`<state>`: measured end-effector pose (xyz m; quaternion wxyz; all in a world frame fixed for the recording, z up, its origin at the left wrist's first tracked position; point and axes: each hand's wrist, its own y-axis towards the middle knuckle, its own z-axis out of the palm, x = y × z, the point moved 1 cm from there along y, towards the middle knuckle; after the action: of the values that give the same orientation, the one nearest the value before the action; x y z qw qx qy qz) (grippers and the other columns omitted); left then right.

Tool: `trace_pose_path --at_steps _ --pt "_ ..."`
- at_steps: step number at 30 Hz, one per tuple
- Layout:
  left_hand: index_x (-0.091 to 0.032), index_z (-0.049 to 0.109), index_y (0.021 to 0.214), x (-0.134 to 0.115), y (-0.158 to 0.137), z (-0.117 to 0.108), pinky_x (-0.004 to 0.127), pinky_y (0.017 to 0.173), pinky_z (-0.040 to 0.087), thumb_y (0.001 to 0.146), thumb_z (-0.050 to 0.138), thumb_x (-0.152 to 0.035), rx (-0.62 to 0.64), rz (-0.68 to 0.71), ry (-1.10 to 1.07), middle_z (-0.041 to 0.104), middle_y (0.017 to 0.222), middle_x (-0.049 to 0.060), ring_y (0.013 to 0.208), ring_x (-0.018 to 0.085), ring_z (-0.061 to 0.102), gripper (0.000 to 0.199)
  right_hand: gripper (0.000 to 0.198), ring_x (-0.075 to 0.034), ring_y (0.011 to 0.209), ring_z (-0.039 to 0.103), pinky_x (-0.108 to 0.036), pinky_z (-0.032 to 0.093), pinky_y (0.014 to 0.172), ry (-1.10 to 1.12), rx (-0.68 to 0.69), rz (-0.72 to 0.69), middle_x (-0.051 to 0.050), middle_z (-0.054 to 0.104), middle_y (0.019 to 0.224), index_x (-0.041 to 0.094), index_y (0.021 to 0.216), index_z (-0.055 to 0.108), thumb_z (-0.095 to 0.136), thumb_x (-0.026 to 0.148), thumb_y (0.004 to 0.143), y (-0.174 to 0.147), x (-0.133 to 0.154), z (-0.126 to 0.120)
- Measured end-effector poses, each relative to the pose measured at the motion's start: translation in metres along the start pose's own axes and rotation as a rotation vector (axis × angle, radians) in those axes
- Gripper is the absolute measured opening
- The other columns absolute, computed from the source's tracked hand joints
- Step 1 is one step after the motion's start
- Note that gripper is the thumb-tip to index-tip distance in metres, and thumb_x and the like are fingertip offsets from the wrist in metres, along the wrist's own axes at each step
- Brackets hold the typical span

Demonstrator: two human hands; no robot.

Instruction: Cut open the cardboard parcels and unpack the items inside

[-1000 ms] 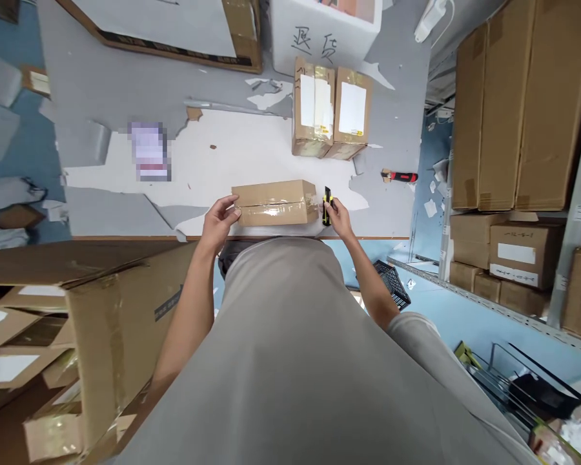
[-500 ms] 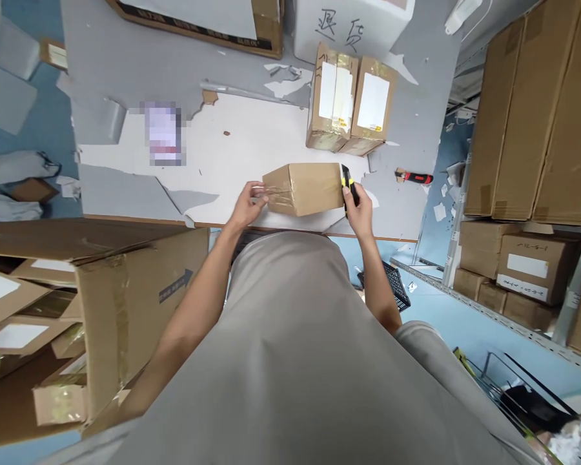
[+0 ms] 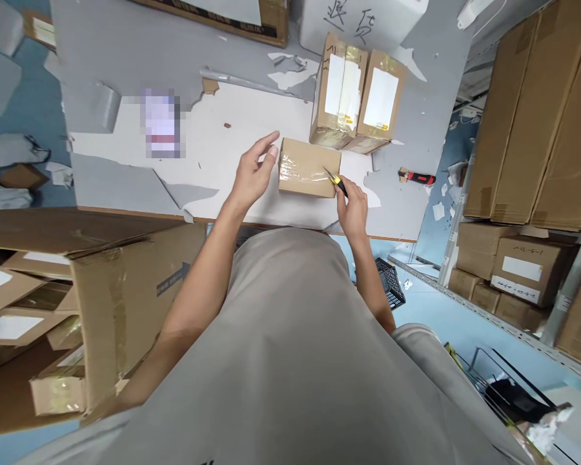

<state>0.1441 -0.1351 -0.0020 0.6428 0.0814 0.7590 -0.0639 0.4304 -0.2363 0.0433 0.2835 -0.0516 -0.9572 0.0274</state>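
Observation:
A small cardboard box (image 3: 304, 177) with shiny clear tape across its upper face lies on the table in front of me. My right hand (image 3: 353, 208) is closed around a black and yellow utility knife (image 3: 339, 183), whose pointed tip is over the box's right part; I cannot tell whether it touches the tape. Just left of the box is my left hand (image 3: 252, 173), holding nothing, with thumb and fingers apart. Behind the box stand two taped cardboard boxes with white labels, a left one (image 3: 330, 123) and a right one (image 3: 372, 126).
A red and black cutter (image 3: 419, 177) lies on the table's right side. At the back is a white box (image 3: 363, 26) with handwriting. A large open carton (image 3: 140, 290) holding smaller boxes stands at the left; shelves of cartons (image 3: 527, 123) rise at the right.
The small box has been turned so its taped face shows upward. My left hand has let go of it and opened. The knife in my right hand now points leftward over the box.

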Motion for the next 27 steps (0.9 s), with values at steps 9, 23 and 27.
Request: trace_pose_path --at_steps 9,23,27 --pt "-0.022 0.084 0.114 -0.02 -0.008 -0.003 0.038 0.097 0.068 0.1 0.085 -0.048 0.034 -0.072 0.169 0.082 0.118 0.009 0.111 0.025 0.079 0.029 0.049 -0.032 0.136 0.074 -0.049 0.057 0.119 -0.109 0.084 -0.052 -0.015 0.08 0.149 0.028 0.158 0.074 0.04 0.042 0.126 0.008 -0.004 -0.031" --pt "-0.022 0.08 0.118 -0.007 -0.041 0.009 0.047 0.109 0.069 0.095 0.091 -0.063 0.047 -0.24 -0.047 0.085 0.119 0.009 0.117 0.028 0.081 0.048 0.053 -0.037 0.116 0.08 -0.045 0.061 0.103 -0.078 0.47 0.04 -0.008 0.089 0.13 0.036 0.168 0.069 0.053 0.058 0.122 -0.038 0.101 -0.028" --pt "-0.021 0.081 0.116 0.0 -0.045 0.007 0.045 0.105 0.07 0.092 0.092 -0.07 0.04 -0.275 -0.069 0.086 0.12 0.011 0.117 0.029 0.082 0.055 0.058 -0.039 0.114 0.08 -0.05 0.059 0.105 -0.107 0.521 0.085 -0.012 0.087 0.135 0.034 0.172 0.066 0.046 0.059 0.123 -0.036 0.109 -0.018"
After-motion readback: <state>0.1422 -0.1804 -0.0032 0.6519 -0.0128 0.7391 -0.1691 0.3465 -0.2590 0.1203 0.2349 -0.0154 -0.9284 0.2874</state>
